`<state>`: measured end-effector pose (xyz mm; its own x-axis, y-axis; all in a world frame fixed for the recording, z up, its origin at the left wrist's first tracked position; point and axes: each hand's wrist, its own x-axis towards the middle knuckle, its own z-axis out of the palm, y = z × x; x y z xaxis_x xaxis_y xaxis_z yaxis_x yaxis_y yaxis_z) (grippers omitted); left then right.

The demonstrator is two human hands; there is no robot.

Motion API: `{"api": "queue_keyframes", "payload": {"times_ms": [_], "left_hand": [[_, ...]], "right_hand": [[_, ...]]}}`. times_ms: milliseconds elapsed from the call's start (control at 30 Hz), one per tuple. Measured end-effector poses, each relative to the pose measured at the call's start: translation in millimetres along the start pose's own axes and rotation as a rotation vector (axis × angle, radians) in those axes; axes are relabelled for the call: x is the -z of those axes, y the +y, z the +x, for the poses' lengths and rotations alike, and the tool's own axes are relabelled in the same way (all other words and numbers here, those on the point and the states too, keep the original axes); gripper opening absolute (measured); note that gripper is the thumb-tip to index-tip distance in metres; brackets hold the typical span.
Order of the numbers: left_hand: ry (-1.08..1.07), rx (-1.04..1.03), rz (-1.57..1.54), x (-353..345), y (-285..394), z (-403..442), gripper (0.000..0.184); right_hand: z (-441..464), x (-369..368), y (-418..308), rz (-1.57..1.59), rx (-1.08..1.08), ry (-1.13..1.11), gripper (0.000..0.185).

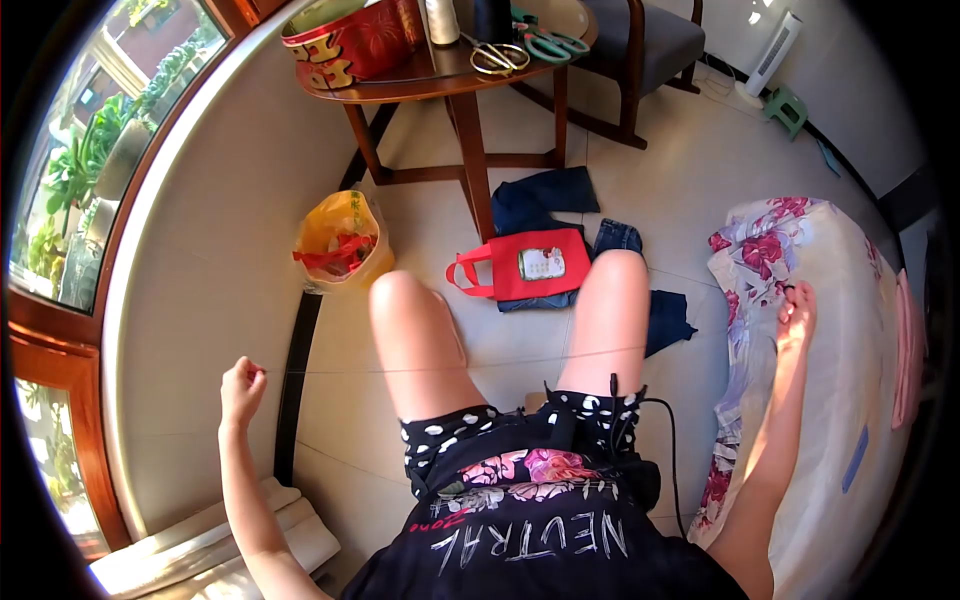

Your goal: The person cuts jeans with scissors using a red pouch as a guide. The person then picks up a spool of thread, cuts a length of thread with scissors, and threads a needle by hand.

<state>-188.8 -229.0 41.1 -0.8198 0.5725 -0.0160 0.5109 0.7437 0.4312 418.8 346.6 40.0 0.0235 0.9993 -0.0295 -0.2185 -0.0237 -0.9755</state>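
A thin thread (500, 365) stretches across my lap, above my thighs. My left hand (243, 392) is closed in a pinch on its left end, out beside the wall. On the other side, my right hand (797, 315) is raised over the bed edge with its fingers curled together, and the thread runs toward it. A small dark spot shows at those fingertips, too small to name. On the floor between and beyond my knees lies a red bag (540, 264) with a white label, on top of folded blue jeans (545, 195).
A round wooden table (400, 93) holds a red container (350, 45), thread spools (441, 22), gold-handled scissors (498, 60) and green-handled scissors (553, 45). A yellow bag-lined bin (340, 212) stands by the wall. The flowered bed (830, 400) is at right, a rocking chair (655, 50) behind.
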Motion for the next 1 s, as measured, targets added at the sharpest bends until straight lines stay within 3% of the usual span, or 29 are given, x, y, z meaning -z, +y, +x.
{"api": "queue_keyframes", "payload": {"times_ms": [100,267,367,433,467,533,600,633,667,700,767,833,900,1000], "left_hand": [[-0.06,-0.022,0.261,-26.7,31.1,5.9,0.008],[-0.047,0.028,0.193,-54.0,59.6,31.9,0.009],[-0.174,0.143,0.181,-65.9,55.0,57.6,0.013],[-0.051,-0.073,0.176,-71.3,105.8,71.0,0.038],[-0.025,-0.171,0.218,-79.7,137.0,80.4,0.06],[-0.1,-0.334,-0.06,-126.5,167.8,108.5,0.057],[-0.387,-0.205,-0.09,-204.3,183.6,131.3,0.044],[-0.695,0.042,-0.273,-229.9,211.1,145.5,0.052],[-0.73,0.011,-0.294,-328.2,160.0,160.8,0.067],[-0.684,0.105,-0.239,-347.8,192.5,163.5,0.079],[-0.65,0.247,-0.309,-446.7,190.8,182.0,0.087],[-0.468,0.313,-0.338,-490.7,218.7,185.4,0.074],[-0.446,0.498,-0.902,-520.0,235.6,189.7,0.06],[-0.457,0.475,-1.001,-577.0,212.8,200.1,0.05]], "right_hand": [[0.2,9.9,-10.6,-0.153,-0.013,0.063,0.009],[26.0,14.0,-1.0,-0.328,0.036,0.167,0.007],[12.1,-36.2,7.1,-0.294,0.067,0.181,0.006],[-8.9,-79.7,23.3,-0.176,0.069,0.042,0.006],[-21.5,-102.7,34.4,-0.184,0.068,-0.015,0.005],[-46.4,-145.0,60.9,-0.233,0.076,-0.077,0.004],[-64.2,-177.2,72.6,-0.356,0.013,-0.138,0.003],[-70.5,-186.6,72.9,-0.438,-0.061,-0.184,0.003],[-70.8,-189.3,81.1,-0.419,-0.047,-0.238,0.004],[-69.7,-190.7,89.1,-0.4,-0.033,-0.29,0.005],[-68.3,-202.4,77.8,-0.457,-0.176,-0.121,0.005],[-63.4,-210.3,66.6,-0.592,-0.272,-0.015,0.006],[-58.7,-206.4,73.0,-0.564,-0.269,-0.076,0.004],[-52.2,-200.5,78.7,-0.504,-0.251,-0.153,0.005]]}}
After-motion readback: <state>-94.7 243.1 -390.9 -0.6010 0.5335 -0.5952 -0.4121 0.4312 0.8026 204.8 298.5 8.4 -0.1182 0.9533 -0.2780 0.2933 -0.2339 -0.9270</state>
